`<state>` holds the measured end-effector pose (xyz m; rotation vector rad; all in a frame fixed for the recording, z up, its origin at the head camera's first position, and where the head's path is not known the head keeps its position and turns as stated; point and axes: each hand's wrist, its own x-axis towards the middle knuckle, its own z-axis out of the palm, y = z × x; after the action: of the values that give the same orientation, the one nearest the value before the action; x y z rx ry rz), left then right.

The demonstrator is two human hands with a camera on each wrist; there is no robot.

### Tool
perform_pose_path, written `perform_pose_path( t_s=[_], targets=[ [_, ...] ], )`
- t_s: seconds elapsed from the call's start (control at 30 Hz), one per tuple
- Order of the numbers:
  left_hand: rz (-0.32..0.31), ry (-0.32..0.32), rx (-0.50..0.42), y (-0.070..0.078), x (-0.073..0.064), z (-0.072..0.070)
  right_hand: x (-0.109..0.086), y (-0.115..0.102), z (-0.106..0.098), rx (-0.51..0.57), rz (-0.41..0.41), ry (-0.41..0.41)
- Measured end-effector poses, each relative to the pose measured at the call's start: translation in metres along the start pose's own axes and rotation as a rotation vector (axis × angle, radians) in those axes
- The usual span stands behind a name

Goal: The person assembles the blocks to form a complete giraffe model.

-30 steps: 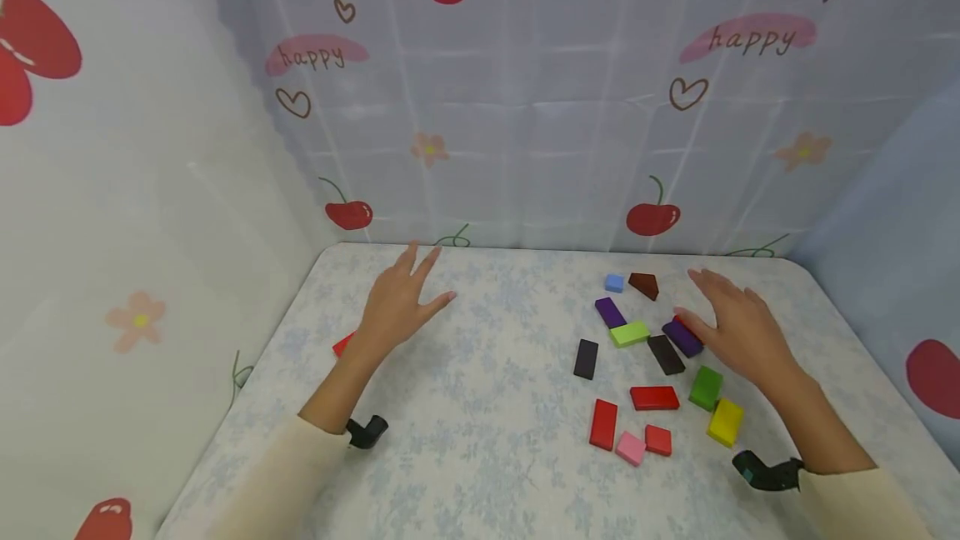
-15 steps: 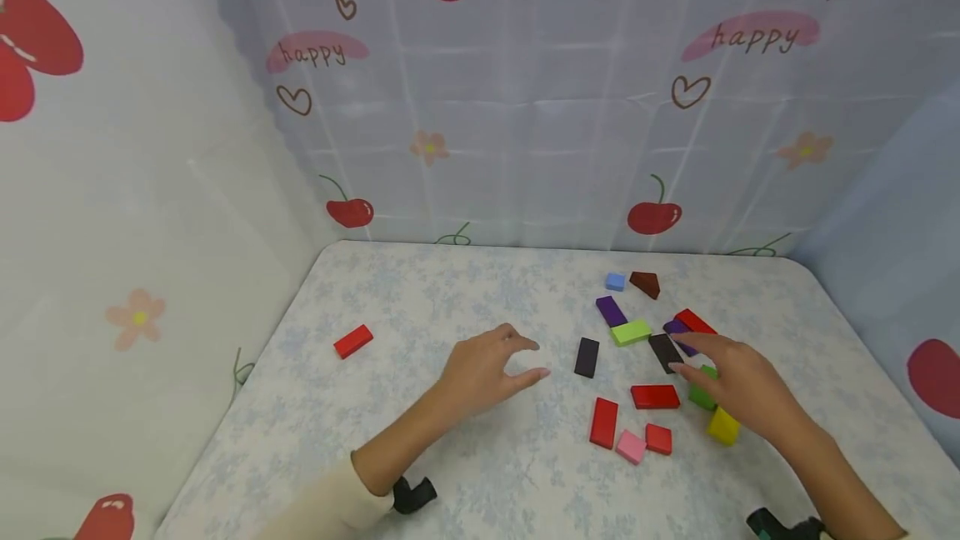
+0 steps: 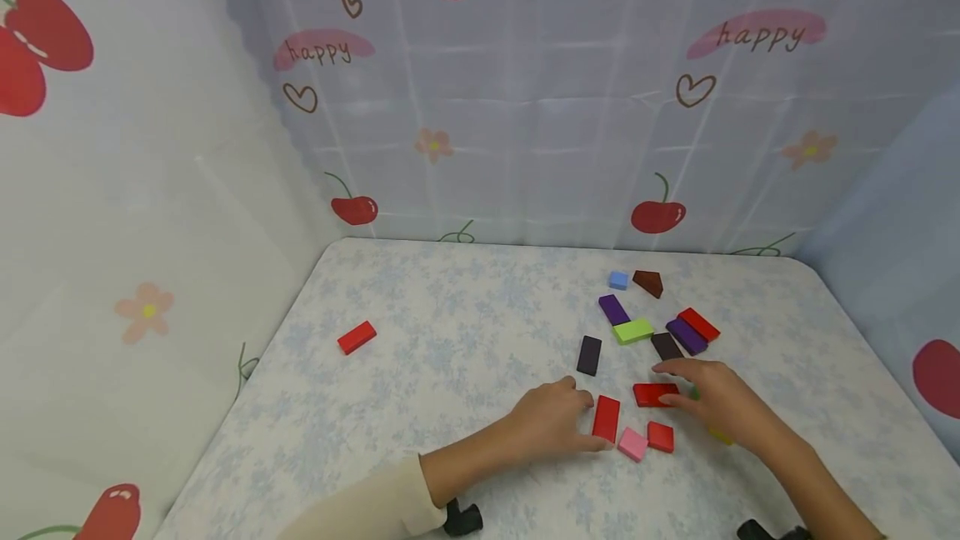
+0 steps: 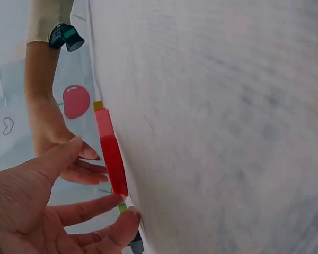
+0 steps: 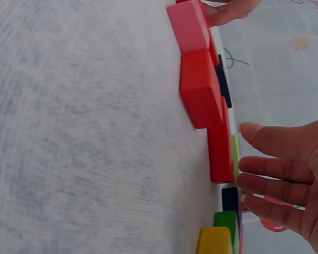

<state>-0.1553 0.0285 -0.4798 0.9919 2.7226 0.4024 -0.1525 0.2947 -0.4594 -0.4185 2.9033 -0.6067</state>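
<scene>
Left hand [image 3: 551, 421] by a lengthwise red block [image 3: 607, 417], right hand [image 3: 716, 398] by a crosswise red block [image 3: 649, 394]; both spread, probably for grasping.

Set up as a curtained booth, a pale, blue-mottled bench [image 3: 435, 307] is enclosed on three sides by cherry-printed hanging sheets [image 3: 517, 115].

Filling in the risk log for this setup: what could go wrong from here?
1. The left hand is at the red rectangular block, its thumb close to the small pink square block; pinching might nudge the pink one.
2. The right hand mostly hides the green rectangular block and yellow rectangular block from the head camera; a bump there could go unseen.
Block material: can't tell.
</scene>
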Motion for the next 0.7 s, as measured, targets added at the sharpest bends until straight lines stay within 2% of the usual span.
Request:
perform_pose_path(
  t_s=[0.13,0.37,0.7],
  targets=[
    [-0.026,-0.006,0.034,0.009,0.005,0.007,0.002,0.003,0.005,-0.007,-0.011,-0.027],
    [-0.037,0.003,0.122,0.020,0.008,0.008,0.003,0.004,0.007,-0.035,-0.035,-0.020],
    [-0.062,-0.025,0.128,0.025,0.013,0.005,0.003,0.003,0.007,-0.037,-0.049,-0.015]
  ],
)
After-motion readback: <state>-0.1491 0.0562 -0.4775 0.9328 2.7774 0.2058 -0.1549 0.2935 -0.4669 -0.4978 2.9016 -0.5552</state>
